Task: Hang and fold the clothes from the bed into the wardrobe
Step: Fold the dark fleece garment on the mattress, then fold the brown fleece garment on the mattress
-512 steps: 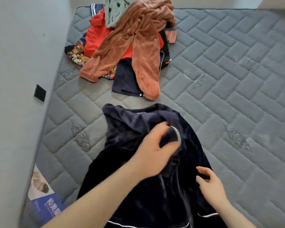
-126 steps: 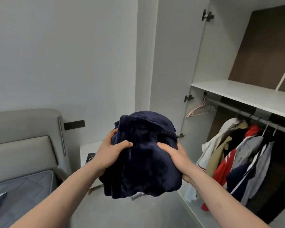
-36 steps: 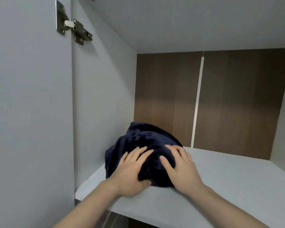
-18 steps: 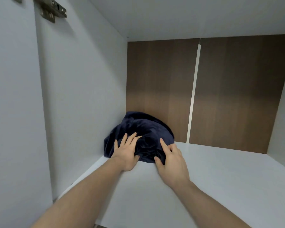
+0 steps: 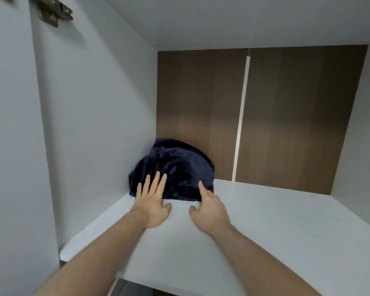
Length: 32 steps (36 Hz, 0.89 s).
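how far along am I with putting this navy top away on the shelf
Done: the folded navy garment sits on the white shelf, in the back left corner. In hand: left hand and right hand touch its front. Left: letting go; no other clothes show here.

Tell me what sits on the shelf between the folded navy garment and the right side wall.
Nothing: in the head view, the white shelf is bare from the navy garment to the right wall.
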Tool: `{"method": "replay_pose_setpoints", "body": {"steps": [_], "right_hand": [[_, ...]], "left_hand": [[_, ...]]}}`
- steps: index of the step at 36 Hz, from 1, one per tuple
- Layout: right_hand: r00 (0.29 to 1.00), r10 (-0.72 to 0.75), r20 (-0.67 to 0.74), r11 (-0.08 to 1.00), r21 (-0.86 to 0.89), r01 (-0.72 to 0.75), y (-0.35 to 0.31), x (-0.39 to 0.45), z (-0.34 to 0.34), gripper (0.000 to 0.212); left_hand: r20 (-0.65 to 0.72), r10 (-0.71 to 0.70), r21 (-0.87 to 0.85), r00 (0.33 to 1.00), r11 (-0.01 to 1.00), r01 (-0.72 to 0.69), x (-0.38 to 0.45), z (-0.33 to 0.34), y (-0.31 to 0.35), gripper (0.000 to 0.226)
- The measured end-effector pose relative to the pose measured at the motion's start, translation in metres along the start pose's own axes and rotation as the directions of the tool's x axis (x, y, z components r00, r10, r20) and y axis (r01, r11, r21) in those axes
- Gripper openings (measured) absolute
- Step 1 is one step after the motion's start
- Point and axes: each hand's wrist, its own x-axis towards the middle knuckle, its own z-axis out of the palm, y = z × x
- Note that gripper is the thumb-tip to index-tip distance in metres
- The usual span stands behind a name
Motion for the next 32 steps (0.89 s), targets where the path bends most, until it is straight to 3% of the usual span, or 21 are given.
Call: {"method": "replay_pose_setpoints", "body": {"steps": [4, 8, 11, 16, 20, 24, 28, 32], "right_hand": [[0.997, -0.014, -0.079, 1.0, 0.02, 0.016, -0.003, -0.007, -0.003, 0.084], [0.975, -0.049, -0.217, 0.994, 0.088, 0.07, -0.01, -0.018, -0.003, 0.072], [0.981, -0.105, -0.164, 0.982, 0.138, 0.128, -0.028, -0.033, -0.005, 0.065], [0.948, -0.318, -0.025, 0.884, 0.353, 0.306, -0.064, -0.064, -0.014, 0.055], [0.841, -0.535, 0.08, 0.797, 0.377, 0.472, -0.089, -0.111, -0.024, 0.046], [0.741, -0.657, 0.138, 0.689, 0.509, 0.516, -0.117, -0.178, -0.019, 0.037], [0.576, -0.799, 0.172, 0.526, 0.663, 0.532, -0.156, -0.258, 0.004, 0.039], [0.4, -0.895, 0.195, 0.38, 0.802, 0.46, -0.202, -0.35, 0.024, 0.042]], "left_hand": [[0.102, -0.08, 0.038, 0.992, 0.996, 0.076, -0.032, -0.013, 0.007, 0.087], [0.264, -0.182, 0.085, 0.947, 0.983, 0.165, -0.068, -0.031, 0.014, 0.075], [0.368, -0.219, 0.104, 0.904, 0.976, 0.194, -0.102, -0.047, 0.022, 0.07], [0.306, -0.161, -0.037, 0.938, 0.983, 0.18, -0.17, -0.065, 0.026, 0.071], [0.133, -0.173, -0.084, 0.976, 0.979, 0.185, -0.266, -0.102, 0.04, 0.054], [-0.02, -0.337, -0.025, 0.941, 0.941, 0.336, -0.38, -0.129, 0.049, 0.046], [-0.112, -0.538, 0.011, 0.835, 0.84, 0.543, -0.504, -0.144, 0.06, 0.046], [-0.212, -0.73, -0.015, 0.65, 0.667, 0.745, -0.626, -0.159, 0.088, 0.047]]}}
